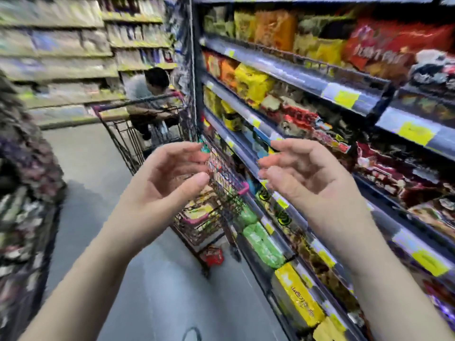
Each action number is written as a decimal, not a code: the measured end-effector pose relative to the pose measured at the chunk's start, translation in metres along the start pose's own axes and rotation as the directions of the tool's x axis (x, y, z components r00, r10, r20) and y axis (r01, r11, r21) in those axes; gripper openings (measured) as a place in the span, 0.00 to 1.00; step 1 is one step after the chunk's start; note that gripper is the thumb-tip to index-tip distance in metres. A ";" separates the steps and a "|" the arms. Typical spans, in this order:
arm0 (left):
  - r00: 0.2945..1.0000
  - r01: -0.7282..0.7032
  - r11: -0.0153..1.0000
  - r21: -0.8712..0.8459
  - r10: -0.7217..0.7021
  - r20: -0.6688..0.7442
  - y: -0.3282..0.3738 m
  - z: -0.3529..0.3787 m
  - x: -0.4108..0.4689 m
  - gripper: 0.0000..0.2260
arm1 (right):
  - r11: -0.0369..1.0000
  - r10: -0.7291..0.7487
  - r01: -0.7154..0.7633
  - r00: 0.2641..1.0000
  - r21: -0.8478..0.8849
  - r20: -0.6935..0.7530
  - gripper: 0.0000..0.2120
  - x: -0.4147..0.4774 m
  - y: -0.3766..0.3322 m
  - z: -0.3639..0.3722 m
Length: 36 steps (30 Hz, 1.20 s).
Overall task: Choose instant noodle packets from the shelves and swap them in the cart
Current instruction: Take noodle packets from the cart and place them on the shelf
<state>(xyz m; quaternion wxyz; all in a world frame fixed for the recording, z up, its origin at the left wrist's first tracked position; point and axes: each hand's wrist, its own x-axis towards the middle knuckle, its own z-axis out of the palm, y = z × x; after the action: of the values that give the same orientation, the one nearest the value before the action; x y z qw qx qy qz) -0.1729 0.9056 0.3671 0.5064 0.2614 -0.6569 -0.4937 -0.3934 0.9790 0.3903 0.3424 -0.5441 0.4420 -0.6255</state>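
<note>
My left hand (170,173) and my right hand (302,173) are raised side by side in front of me, palms facing each other, fingers loosely curled, holding nothing. Between and beyond them stands a wire shopping cart (221,183) with pink trim, close against the shelves on the right. Noodle packets (199,212) lie in its basket and a red packet (213,257) sits on its lower rack. The shelves (283,67) on the right hold rows of yellow, orange, red and green instant noodle packets (253,82). The picture is blurred.
A second cart (138,119) stands farther down the aisle with a crouching person (150,92) behind it. More stocked shelves (56,52) line the left and the back. A dark display (22,193) bulges at my left. Grey floor (157,279) runs between.
</note>
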 end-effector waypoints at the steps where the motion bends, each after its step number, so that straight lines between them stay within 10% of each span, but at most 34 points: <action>1: 0.999 0.013 1.000 0.007 -0.013 -0.033 -0.007 -0.015 0.009 0.24 | 1.000 -0.001 0.001 1.000 0.003 0.029 0.19 0.019 0.009 0.013; 20: 0.903 0.269 0.962 -0.037 -0.265 -0.337 -0.159 -0.189 0.187 0.19 | 0.976 0.220 -0.212 0.939 -0.059 0.264 0.21 0.291 0.176 0.135; 36: 0.625 0.465 0.871 -0.158 -0.449 -0.638 -0.322 -0.180 0.304 0.22 | 0.916 0.375 -0.394 0.767 -0.079 0.520 0.22 0.476 0.363 0.118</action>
<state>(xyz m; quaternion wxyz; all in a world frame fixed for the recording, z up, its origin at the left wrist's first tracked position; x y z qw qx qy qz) -0.1637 0.4588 0.1969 0.5589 0.5810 -0.3537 -0.4743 -0.3790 0.3890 0.2363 0.5797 -0.5859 0.4226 -0.3769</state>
